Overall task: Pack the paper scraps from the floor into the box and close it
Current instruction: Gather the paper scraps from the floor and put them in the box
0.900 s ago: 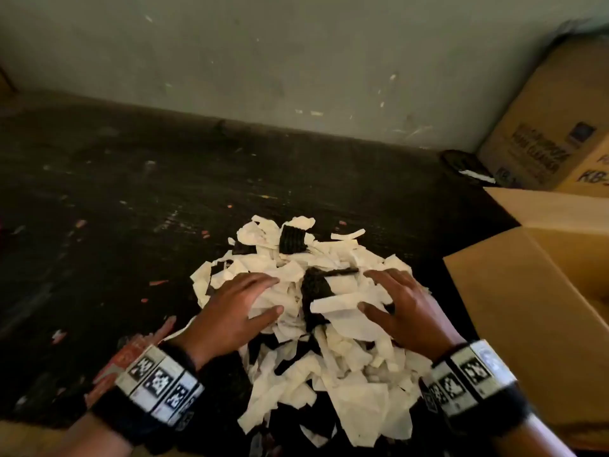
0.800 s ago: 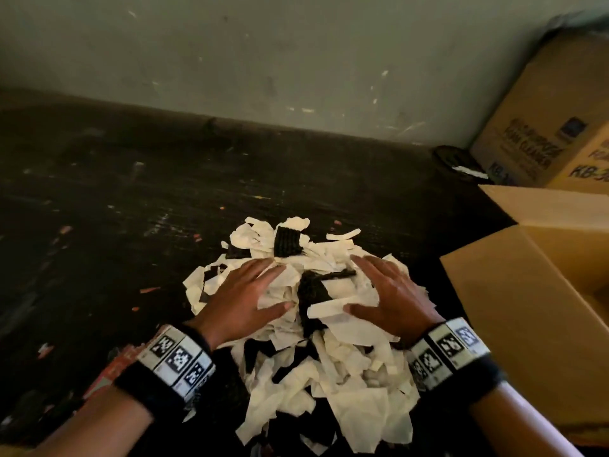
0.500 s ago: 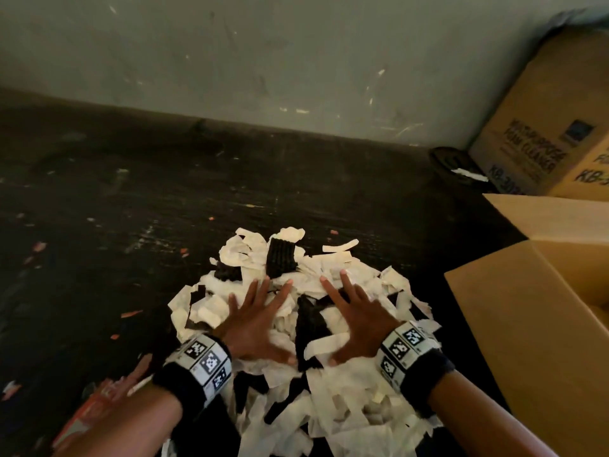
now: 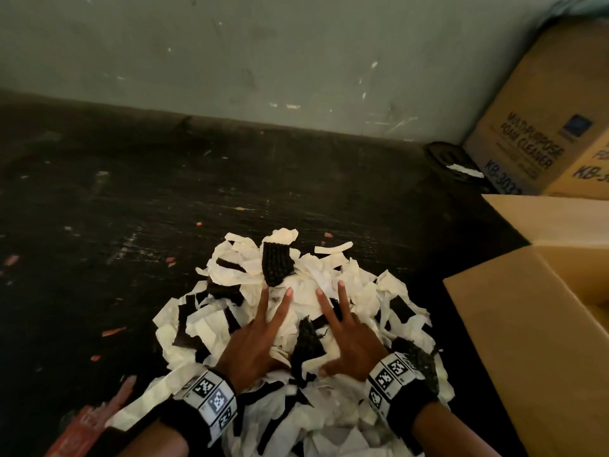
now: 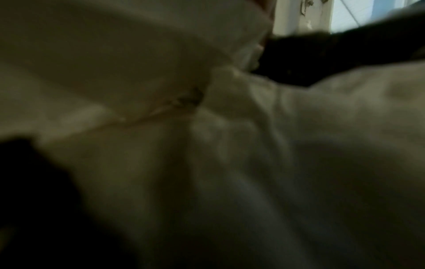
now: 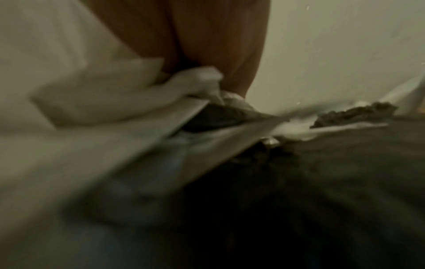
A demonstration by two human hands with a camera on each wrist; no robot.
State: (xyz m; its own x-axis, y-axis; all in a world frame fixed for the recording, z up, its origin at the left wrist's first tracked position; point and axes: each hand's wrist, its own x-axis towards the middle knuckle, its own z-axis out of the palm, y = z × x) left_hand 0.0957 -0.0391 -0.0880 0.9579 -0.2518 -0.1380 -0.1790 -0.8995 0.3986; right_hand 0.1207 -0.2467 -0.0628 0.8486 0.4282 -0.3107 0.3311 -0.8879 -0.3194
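Note:
A heap of white and black paper scraps [image 4: 230, 278] lies on the dark floor in the head view. My left hand [image 4: 260, 331] and right hand [image 4: 342, 328] lie flat on top of the heap, side by side, fingers straight and spread, pointing away from me. The open cardboard box [image 4: 514, 324] stands to the right of the heap, its flaps up. Both wrist views are blurred and close: pale paper scraps [image 5: 230, 145] fill the left one, and the right one shows fingers [image 6: 207, 45] pushed into paper scraps [image 6: 115, 109].
A printed carton [image 4: 540, 133] stands against the grey wall at the back right, with a dark round object [image 4: 451, 163] beside it. A reddish wrapper [image 4: 85, 423] lies at the lower left. Small bits of litter dot the dark floor [image 4: 131, 192] left of the heap.
Both hands have slid forward over the heap and drawn closer together, with fingers now spread and straight. The view has shifted nearer to the pile.

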